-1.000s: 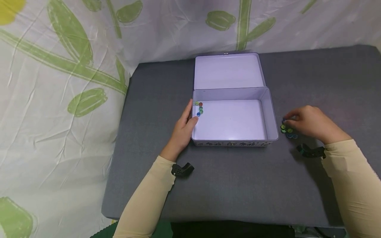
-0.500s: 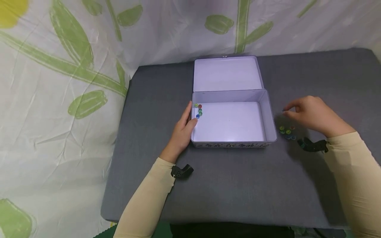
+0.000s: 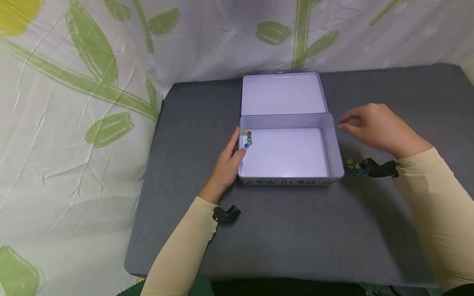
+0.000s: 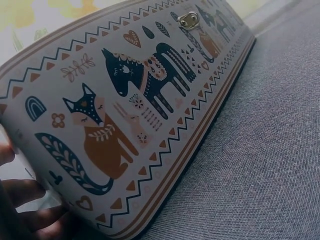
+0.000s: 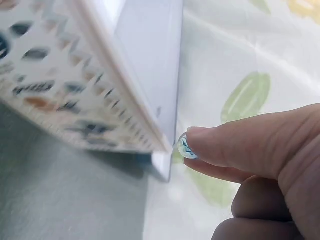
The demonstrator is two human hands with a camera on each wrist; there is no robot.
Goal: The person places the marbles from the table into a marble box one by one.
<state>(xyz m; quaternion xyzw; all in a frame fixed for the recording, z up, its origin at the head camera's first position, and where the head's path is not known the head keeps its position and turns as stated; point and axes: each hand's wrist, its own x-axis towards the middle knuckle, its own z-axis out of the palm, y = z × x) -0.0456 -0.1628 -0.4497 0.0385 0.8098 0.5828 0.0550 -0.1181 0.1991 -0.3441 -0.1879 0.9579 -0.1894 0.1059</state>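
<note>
An opened tin box [image 3: 289, 154] with a pale lilac inside stands on the table, its hinged lid [image 3: 283, 94] laid back behind it. My left hand [image 3: 223, 172] grips the box's left wall, thumb over the rim and fingers along the outside. Several coloured glass marbles [image 3: 249, 138] lie inside near that wall. My right hand [image 3: 381, 127] is raised just right of the box's right rim. Between its thumb and forefinger it pinches a clear glass marble [image 5: 185, 148] with a blue swirl. Below that wrist, more marbles [image 3: 350, 164] lie on the table, partly hidden by the wrist camera.
The grey cloth-covered table [image 3: 289, 230] extends around the box. White sheeting [image 3: 207, 41] with green leaf prints hangs behind and to the left. A metal clasp [image 4: 189, 20] sits on the box's patterned front.
My right hand has picked up a marble from the group on the table and carried it up and left towards the box. My left hand keeps its hold on the box.
</note>
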